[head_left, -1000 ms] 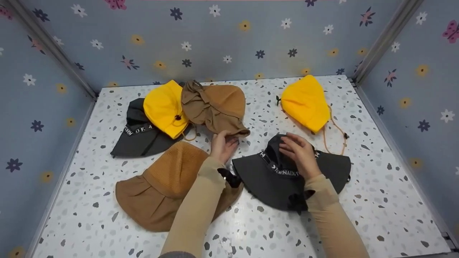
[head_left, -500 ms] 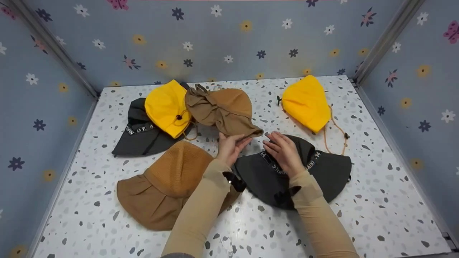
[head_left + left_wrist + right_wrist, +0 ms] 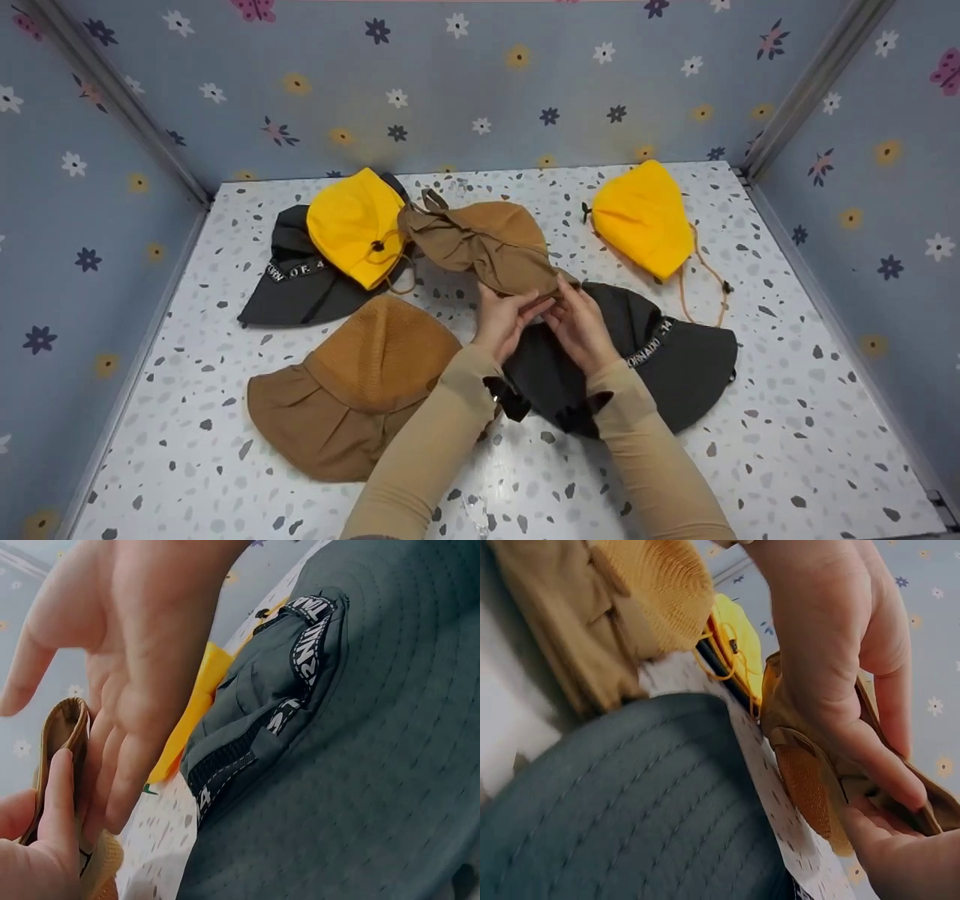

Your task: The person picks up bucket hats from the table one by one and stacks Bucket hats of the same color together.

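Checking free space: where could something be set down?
Bare: table between right dark hat and right wall; back strip between held brown hat and right yellow hat. Crowded: back left, left yellow hat over left dark hat.

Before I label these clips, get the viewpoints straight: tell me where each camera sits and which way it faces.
Head: worn on the head, facing forward and down at the table; both tan sleeves, left hand and right hand show.
Left wrist: on that wrist, facing rightward over the nearer dark hat; both hands show.
Right wrist: on that wrist, facing leftward toward the left yellow hat; both hands show.
Wrist views share the held brown hat and that dark hat.
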The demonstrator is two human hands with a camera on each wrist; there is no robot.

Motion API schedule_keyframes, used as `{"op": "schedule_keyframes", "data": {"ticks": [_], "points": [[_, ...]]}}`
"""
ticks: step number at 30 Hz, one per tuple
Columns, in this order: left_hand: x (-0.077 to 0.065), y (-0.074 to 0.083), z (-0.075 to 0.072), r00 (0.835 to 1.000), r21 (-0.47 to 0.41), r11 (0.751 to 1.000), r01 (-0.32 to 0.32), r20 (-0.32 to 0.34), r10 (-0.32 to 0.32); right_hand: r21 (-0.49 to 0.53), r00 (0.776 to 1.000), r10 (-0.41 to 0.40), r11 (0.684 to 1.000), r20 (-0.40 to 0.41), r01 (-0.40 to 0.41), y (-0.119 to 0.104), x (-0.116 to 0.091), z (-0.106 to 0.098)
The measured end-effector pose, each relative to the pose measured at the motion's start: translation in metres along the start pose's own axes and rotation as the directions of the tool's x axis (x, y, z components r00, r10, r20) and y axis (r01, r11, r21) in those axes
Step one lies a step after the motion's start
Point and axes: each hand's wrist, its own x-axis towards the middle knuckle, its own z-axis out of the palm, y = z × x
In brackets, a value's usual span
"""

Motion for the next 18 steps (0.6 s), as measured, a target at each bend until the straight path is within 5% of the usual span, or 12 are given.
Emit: {"op": "schedule_keyframes", "data": {"ticks": [6,13,18], "points": [[-0.007,-0.002,0.002,1.0,0.055,0.998,0.013,0.027,-0.014,0.1,0.999,-0.028,0.994,-0.035,0.031,0.002,0.001,0.003],[-0.009,-0.001,0.003,0.999,0.271,0.962,-0.039,-0.005,0.042,0.156,0.991,-0.129,0.979,-0.044,0.134,0.005,-0.004,0.008],[-0.011,-0.001,0.005,0.995,0.273,0.957,-0.097,0.006,0.099,0.157,0.983,-0.182,0.97,-0.04,0.186,0.002,-0.006,0.011]]}}
